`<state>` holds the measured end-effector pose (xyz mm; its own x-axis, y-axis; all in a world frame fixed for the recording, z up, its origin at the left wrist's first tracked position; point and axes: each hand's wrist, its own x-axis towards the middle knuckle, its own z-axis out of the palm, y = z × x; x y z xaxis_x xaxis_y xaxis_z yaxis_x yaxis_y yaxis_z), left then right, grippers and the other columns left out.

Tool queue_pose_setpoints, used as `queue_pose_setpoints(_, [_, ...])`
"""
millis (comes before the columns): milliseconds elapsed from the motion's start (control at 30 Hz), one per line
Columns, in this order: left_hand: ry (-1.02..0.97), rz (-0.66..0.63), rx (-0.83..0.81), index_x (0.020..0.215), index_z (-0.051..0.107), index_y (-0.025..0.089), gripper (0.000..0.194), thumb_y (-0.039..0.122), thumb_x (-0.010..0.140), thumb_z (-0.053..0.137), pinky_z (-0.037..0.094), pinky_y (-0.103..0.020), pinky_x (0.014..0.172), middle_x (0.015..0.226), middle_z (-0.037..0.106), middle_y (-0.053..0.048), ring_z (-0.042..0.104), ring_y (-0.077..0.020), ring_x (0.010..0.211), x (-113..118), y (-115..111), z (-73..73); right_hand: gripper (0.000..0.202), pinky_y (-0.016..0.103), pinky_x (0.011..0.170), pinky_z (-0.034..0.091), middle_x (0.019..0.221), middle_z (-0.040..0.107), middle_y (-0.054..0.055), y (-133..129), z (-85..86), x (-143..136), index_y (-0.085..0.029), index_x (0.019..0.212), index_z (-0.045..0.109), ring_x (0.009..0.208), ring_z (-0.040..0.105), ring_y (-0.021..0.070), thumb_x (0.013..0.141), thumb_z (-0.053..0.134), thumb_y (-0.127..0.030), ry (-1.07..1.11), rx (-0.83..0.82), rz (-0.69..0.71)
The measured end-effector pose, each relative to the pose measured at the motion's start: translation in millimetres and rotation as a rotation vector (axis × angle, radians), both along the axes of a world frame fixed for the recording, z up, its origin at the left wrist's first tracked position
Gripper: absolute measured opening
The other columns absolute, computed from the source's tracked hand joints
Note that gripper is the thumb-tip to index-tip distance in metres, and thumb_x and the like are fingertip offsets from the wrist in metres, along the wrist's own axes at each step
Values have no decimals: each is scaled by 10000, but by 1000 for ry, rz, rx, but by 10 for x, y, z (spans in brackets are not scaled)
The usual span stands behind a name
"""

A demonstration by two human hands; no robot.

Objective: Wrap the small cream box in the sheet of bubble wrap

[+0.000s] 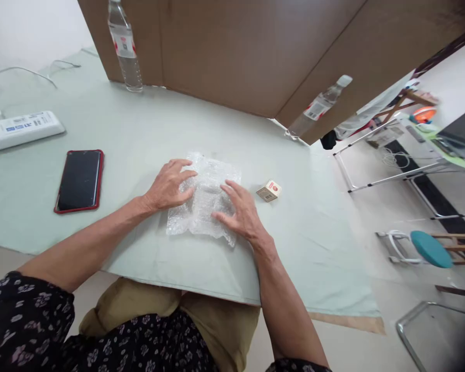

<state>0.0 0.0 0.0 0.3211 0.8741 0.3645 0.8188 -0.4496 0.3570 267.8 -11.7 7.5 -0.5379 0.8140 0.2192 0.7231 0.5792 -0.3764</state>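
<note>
A sheet of clear bubble wrap [207,199] lies spread on the pale green tablecloth in front of me. Over its left side rests my left hand [173,185], fingers apart and holding nothing. My right hand [238,209] lies on the sheet's right side, its fingers also spread and empty. Just right of that hand sits a small cream-coloured box [269,190] with red and dark printing on it.
A phone in a red case [80,181] and a white printed device [25,129] lie to the left. Two water bottles [126,51] stand against a tall cardboard panel [232,51] at the back. A teal stool [431,249] is on the floor beyond the table's right edge.
</note>
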Motion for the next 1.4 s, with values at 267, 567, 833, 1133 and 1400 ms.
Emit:
queue_pose_setpoints(267, [308,-323,-472,1627,141,169,1220,853,715,575,14,-554,1253,1704,108,-181,70,-402,1570,-71,-32,72,1073,587,1233,256,1653,315,158,59,91,254,-239,1574,339,1538,266,380,705,761,-705,-245,-298,89])
queue_pose_setpoints(567, [289,-363,-493,1628,149,219,1209,854,700,592,-11,-525,1260,1715,90,-138,44,-370,1577,-184,52,56,736,595,1194,320,1595,442,96,77,202,418,-290,1431,550,1479,393,357,796,726,-619,-172,-327,61])
queue_pose_setpoints(833, [227,-334,-500,1616,190,199,1101,799,774,568,46,-509,1266,1704,157,-140,96,-354,1572,-197,101,53,533,549,1160,385,1381,657,115,112,82,217,-221,1255,675,1335,565,316,846,685,-562,59,-208,-138])
queue_pose_setpoints(1133, [226,-365,-490,1609,194,199,1173,801,704,638,55,-528,1263,1700,158,-158,102,-364,1571,-236,134,39,922,583,1235,255,1650,334,141,118,141,269,-238,1530,424,1536,293,350,759,768,-609,-227,-333,47])
queue_pose_setpoints(1400, [216,-384,-485,1611,192,214,1146,800,725,620,48,-516,1263,1700,164,-151,90,-350,1575,-236,133,42,895,580,1241,252,1649,338,136,130,109,277,-247,1519,441,1534,299,350,765,773,-596,-218,-330,38])
